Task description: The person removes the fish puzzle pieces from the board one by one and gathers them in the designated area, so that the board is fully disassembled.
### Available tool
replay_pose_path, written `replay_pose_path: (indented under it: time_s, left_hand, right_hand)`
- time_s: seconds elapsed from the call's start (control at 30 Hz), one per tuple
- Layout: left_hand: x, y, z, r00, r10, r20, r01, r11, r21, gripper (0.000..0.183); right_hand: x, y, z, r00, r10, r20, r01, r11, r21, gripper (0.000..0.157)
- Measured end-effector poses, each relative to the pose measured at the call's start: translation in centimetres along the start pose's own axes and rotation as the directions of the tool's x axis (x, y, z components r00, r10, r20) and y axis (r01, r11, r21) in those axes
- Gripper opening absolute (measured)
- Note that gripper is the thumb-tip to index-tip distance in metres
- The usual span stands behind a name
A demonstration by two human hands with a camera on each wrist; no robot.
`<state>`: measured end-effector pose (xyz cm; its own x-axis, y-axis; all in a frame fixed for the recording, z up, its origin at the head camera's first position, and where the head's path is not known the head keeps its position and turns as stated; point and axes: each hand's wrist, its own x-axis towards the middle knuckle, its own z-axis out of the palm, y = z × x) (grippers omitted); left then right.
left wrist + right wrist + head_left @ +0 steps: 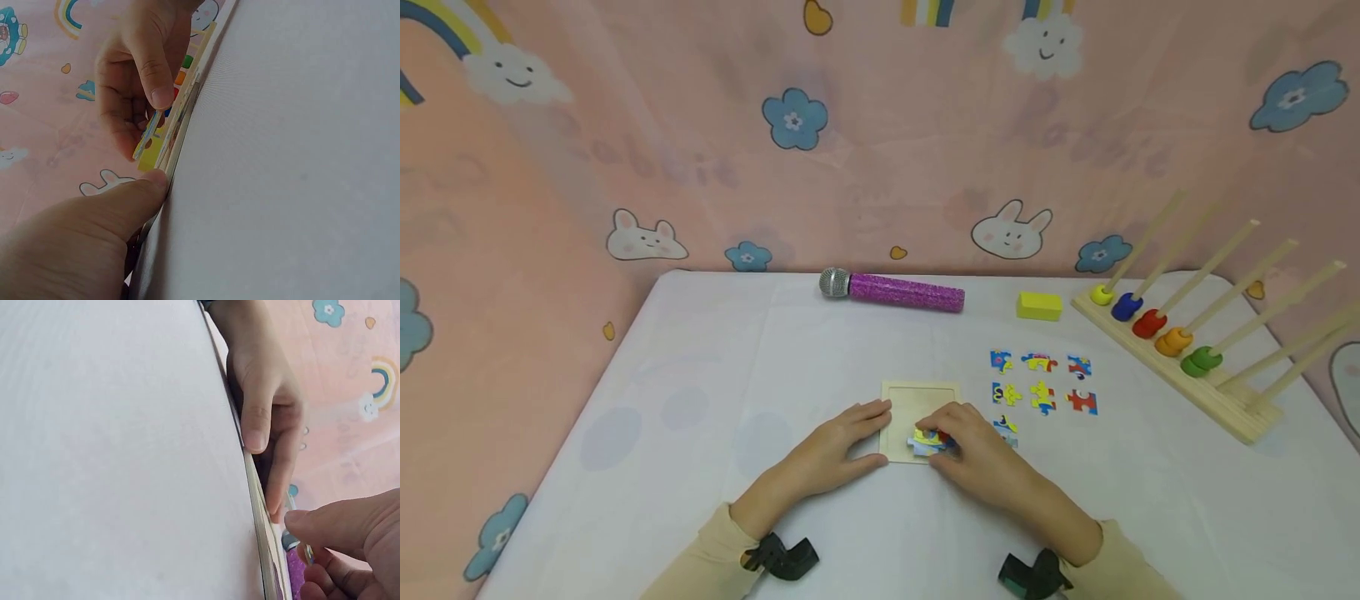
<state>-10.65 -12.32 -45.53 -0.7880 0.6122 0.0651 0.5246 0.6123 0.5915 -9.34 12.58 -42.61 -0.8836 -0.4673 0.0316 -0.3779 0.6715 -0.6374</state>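
Note:
A square wooden puzzle tray lies flat on the table. My left hand rests along its left edge, fingers and thumb extended and touching the frame. Over the tray's lower right part, my right hand pinches a colourful puzzle piece between thumb and fingers. In the left wrist view this puzzle piece is tilted and held just above the tray; the right wrist view shows only its edge. Loose puzzle pieces lie in rows right of the tray, one partly hidden behind my right hand.
A purple glittery microphone lies at the table's back edge, with a yellow block to its right. On the far right stands a wooden peg rack with coloured beads and tall slanting rods. A patterned pink cloth hangs behind.

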Motion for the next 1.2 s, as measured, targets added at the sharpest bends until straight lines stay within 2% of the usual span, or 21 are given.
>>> replay_pose_path:
  time_s: [0.17,0.3,0.4,0.6,0.87,1.1,1.2]
  left_hand:
    - [0.0,0.1,0.0,1.0,0.0,-0.003,0.0,1.0,0.008,0.059]
    - [0.0,0.1,0.0,1.0,0.008,-0.009,-0.008,1.0,0.014,0.06]
    - [0.0,0.1,-0.1,1.0,-0.001,-0.003,0.001,1.0,0.009,0.06]
    - [0.0,0.1,-0.1,1.0,-0.011,0.004,0.011,1.0,0.005,0.06]
    - [0.1,0.2,-0.1,1.0,0.014,-0.007,-0.014,1.0,0.006,0.06]
    - [0.1,-0.1,0.1,1.0,0.014,0.004,-0.014,1.0,0.018,0.061]
    - [0.1,-0.1,0.1,1.0,0.022,-0.003,-0.022,1.0,0.021,0.061]
  right_hand:
    - [-0.5,0.7,-1.4,1.0,0.006,-0.001,-0.006,1.0,0.01,0.035]
    - [-1.3,1.7,-2.8,0.997,0.074,-0.018,-0.073,0.997,0.029,0.034]
    - [-2.1,2.6,-3.8,0.992,0.114,-0.043,-0.115,0.993,-0.004,0.034]
    - [-3.7,5.1,-5.1,0.989,0.1,-0.107,-0.108,0.992,-0.072,0.035]
    - [-5.6,7.2,-6.5,0.983,0.064,-0.171,-0.087,0.987,-0.135,0.036]
    - [-6.8,8.1,-6.9,0.981,0.136,-0.135,-0.149,0.985,-0.089,0.033]
    - [-6.9,8.3,-6.8,0.981,0.138,-0.137,-0.149,0.986,-0.073,0.032]
